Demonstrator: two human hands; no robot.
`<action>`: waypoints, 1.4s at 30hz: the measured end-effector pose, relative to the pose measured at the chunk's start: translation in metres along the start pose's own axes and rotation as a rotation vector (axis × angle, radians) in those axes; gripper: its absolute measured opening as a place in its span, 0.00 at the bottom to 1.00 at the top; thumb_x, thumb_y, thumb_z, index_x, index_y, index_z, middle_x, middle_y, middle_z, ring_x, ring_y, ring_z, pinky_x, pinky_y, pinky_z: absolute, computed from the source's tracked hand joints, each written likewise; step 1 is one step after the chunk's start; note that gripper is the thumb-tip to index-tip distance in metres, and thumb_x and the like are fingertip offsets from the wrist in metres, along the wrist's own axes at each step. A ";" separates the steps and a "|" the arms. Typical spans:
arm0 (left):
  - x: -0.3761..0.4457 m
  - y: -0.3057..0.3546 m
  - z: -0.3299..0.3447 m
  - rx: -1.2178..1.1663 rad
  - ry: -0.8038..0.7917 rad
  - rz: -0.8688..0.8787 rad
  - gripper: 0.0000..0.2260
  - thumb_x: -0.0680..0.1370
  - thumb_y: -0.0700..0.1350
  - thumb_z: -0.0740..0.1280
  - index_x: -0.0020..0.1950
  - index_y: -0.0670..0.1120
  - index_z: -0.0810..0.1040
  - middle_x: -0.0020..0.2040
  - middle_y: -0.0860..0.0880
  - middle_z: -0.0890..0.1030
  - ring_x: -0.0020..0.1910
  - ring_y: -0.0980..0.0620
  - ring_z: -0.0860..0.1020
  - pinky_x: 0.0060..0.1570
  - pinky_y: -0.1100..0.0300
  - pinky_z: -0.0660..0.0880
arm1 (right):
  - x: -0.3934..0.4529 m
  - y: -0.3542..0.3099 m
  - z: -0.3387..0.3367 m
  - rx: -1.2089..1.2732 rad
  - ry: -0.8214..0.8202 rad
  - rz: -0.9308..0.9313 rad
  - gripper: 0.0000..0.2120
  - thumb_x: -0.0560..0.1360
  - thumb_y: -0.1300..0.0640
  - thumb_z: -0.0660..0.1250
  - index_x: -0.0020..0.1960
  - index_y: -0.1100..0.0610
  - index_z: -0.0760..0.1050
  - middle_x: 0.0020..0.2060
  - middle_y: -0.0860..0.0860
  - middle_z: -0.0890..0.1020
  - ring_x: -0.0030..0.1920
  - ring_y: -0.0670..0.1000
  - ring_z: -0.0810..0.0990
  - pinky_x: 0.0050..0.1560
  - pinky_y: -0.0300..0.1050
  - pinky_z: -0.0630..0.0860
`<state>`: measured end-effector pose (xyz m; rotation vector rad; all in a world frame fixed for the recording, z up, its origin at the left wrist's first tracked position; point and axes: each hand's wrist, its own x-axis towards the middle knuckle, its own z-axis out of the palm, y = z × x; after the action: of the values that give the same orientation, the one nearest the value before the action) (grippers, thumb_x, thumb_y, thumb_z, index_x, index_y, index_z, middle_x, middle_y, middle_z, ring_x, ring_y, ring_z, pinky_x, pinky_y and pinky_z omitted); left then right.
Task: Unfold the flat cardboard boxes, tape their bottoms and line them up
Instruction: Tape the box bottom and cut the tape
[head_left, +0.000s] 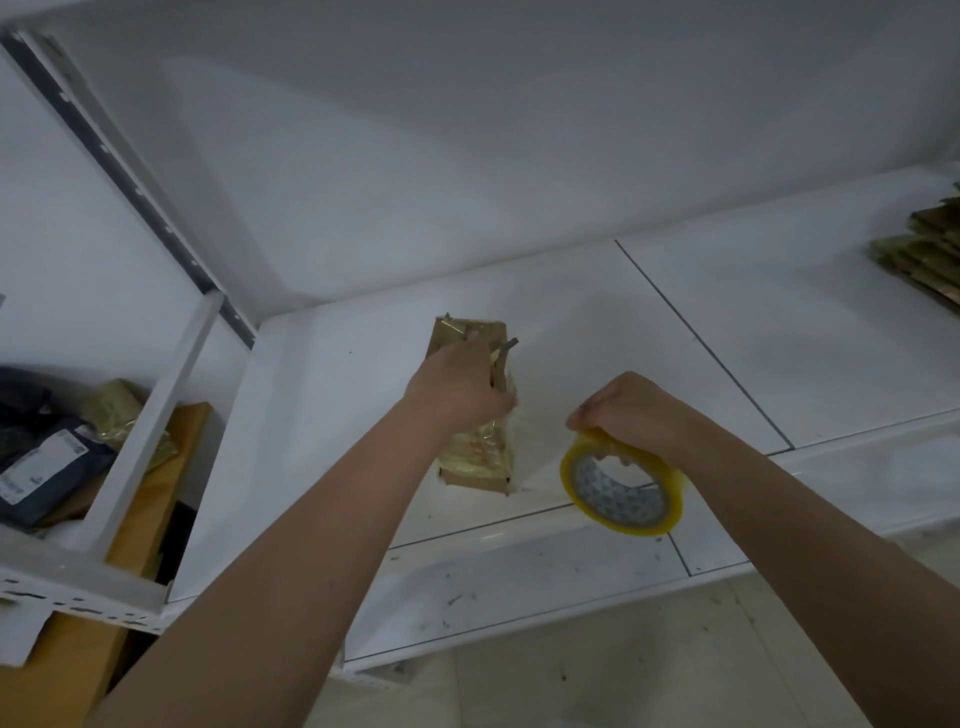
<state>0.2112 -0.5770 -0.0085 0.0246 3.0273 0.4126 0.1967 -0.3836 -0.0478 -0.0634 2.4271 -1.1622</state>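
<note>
A small brown cardboard box (470, 332) lies on the white shelf (332, 415), its near part wrapped in clear yellowish tape. My left hand (457, 387) rests on top of the box and grips a thin dark tool that sticks up past its fingers. My right hand (631, 410) is just right of the box, closed on a yellow tape roll (621, 483) held over the shelf's front edge. A clear strip of tape stretches from the roll to the box.
Flat cardboard boxes (924, 249) are stacked at the shelf's far right. To the left, a lower shelf unit (130, 457) holds dark parcels (36, 457) and taped packets. A large brown carton (78, 670) stands below it. The tiled floor (597, 686) shows beneath the shelf.
</note>
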 end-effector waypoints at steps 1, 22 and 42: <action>0.000 0.001 0.000 -0.004 -0.012 -0.020 0.20 0.74 0.49 0.69 0.64 0.44 0.71 0.36 0.52 0.72 0.36 0.53 0.73 0.35 0.60 0.68 | 0.001 0.006 -0.001 -0.015 0.006 0.032 0.12 0.72 0.54 0.73 0.49 0.63 0.84 0.39 0.63 0.85 0.36 0.58 0.82 0.44 0.51 0.80; -0.011 0.019 0.005 0.325 0.119 -0.170 0.24 0.76 0.59 0.66 0.67 0.47 0.71 0.54 0.51 0.74 0.49 0.47 0.77 0.41 0.56 0.69 | 0.003 -0.003 -0.025 0.134 0.185 -0.130 0.04 0.72 0.49 0.73 0.43 0.47 0.85 0.48 0.51 0.84 0.51 0.58 0.82 0.57 0.59 0.78; -0.022 -0.008 -0.009 -0.032 0.114 0.019 0.26 0.70 0.56 0.72 0.66 0.55 0.69 0.58 0.54 0.78 0.51 0.51 0.77 0.39 0.57 0.74 | 0.006 -0.005 -0.030 0.108 0.242 -0.134 0.04 0.73 0.47 0.71 0.40 0.44 0.84 0.50 0.48 0.85 0.52 0.53 0.81 0.61 0.56 0.76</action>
<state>0.2322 -0.5880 0.0002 0.0285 3.1338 0.4798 0.1783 -0.3665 -0.0302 -0.0550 2.5961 -1.4326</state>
